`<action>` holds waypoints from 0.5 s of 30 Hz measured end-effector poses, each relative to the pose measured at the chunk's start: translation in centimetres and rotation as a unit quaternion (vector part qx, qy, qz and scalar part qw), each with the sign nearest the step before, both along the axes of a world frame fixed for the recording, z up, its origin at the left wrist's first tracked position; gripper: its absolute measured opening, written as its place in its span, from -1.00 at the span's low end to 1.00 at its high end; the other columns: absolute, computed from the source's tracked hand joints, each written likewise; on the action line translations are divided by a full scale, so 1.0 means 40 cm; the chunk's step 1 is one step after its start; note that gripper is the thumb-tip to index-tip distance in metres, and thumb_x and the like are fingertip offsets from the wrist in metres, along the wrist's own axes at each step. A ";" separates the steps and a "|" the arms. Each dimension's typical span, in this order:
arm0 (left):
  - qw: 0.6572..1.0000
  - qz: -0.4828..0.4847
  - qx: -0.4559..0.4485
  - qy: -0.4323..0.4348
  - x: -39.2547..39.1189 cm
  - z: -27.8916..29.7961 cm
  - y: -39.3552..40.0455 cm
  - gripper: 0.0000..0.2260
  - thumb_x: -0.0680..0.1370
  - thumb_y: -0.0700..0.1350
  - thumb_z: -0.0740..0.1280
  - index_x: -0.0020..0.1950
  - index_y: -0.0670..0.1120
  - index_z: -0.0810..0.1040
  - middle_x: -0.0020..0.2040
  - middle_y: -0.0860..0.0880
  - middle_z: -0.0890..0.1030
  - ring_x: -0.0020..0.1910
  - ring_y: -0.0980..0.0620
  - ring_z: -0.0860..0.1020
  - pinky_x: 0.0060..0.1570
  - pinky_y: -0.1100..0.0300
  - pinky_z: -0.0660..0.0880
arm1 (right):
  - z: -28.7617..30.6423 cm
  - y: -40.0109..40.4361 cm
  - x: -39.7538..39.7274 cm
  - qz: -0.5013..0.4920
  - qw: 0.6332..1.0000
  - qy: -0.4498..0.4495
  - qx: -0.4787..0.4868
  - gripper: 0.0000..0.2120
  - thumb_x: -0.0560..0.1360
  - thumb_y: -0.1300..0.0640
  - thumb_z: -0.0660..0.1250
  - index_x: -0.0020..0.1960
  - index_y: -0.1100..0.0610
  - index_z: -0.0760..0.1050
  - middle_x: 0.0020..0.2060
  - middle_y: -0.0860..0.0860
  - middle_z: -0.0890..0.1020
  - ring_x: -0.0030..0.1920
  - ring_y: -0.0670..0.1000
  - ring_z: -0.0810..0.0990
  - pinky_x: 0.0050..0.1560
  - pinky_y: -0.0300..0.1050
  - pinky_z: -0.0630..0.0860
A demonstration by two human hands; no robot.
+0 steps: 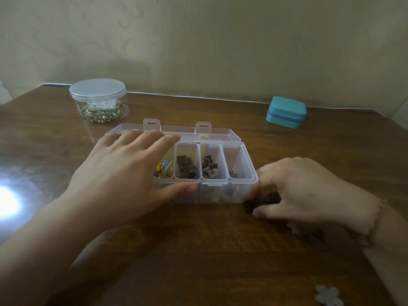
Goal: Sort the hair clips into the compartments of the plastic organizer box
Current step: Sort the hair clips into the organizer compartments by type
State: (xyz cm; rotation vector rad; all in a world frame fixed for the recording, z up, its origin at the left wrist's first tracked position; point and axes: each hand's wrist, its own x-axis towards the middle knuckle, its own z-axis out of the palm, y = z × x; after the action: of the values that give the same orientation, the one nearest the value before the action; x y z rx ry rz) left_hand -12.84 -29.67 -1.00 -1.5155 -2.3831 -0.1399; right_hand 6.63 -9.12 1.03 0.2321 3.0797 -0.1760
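Observation:
The clear plastic organizer box [250,173] stands open in the middle of the table, lid folded back. Its compartments hold dark brown hair clips [185,167], with yellow and blue ones at the left end. My left hand [123,173] lies flat over the box's left end, fingers straight, thumb against the front wall. My right hand [309,191] sits on the table just right of the box, fingers curled down onto a small pile of dark clips [268,198]. A pale blue flower clip [329,297] lies near the front right.
A round clear jar [98,100] with a lid, holding gold trinkets, stands at the back left. A teal case [286,112] sits at the back right. More clips [309,234] lie under my right wrist. A bright glare spot marks the table's left side.

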 end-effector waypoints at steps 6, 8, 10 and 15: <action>1.000 -0.003 0.004 0.002 0.001 0.000 0.000 -0.15 0.43 0.58 -0.10 0.51 0.07 0.33 0.39 0.02 0.51 0.35 -0.13 0.48 0.29 -0.17 0.40 | 0.057 0.053 0.039 -0.041 0.981 0.166 -0.087 -0.82 0.31 -0.29 0.36 -0.13 -0.27 0.57 -0.13 -0.33 0.61 -0.23 -0.16 0.56 -0.32 -0.31 0.44; 1.000 -0.003 0.007 0.004 0.001 -0.002 0.000 -0.16 0.44 0.58 -0.09 0.51 0.07 0.34 0.38 0.02 0.52 0.34 -0.13 0.49 0.28 -0.17 0.41 | 0.048 0.041 0.031 -0.056 0.944 0.275 -0.175 -0.80 0.35 -0.22 0.39 -0.08 -0.18 0.61 -0.17 -0.28 0.63 -0.30 -0.15 0.55 -0.37 -0.39 0.43; 1.000 -0.004 0.009 0.008 -0.001 -0.004 0.000 -0.16 0.44 0.57 -0.08 0.50 0.06 0.36 0.37 0.01 0.53 0.32 -0.15 0.50 0.26 -0.18 0.42 | 0.026 0.014 0.008 -0.064 0.928 0.290 -0.226 -0.77 0.41 -0.20 0.38 0.01 -0.15 0.61 -0.15 -0.28 0.64 -0.33 -0.11 0.57 -0.38 -0.32 0.50; 1.000 -0.010 0.017 0.016 -0.003 -0.008 0.002 -0.18 0.45 0.57 -0.06 0.48 0.05 0.38 0.34 -0.01 0.56 0.28 -0.17 0.53 0.22 -0.18 0.44 | 0.015 0.016 0.003 -0.064 0.960 0.251 -0.100 -0.75 0.41 -0.26 0.29 0.01 -0.20 0.56 -0.06 -0.28 0.59 -0.25 -0.15 0.55 -0.32 -0.21 0.50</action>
State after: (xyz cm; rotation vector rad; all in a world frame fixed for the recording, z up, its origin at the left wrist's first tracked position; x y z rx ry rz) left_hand -12.96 -29.57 -1.32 -1.5150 -2.3283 -0.1588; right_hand 6.75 -8.47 1.65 0.4393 3.5061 -0.6450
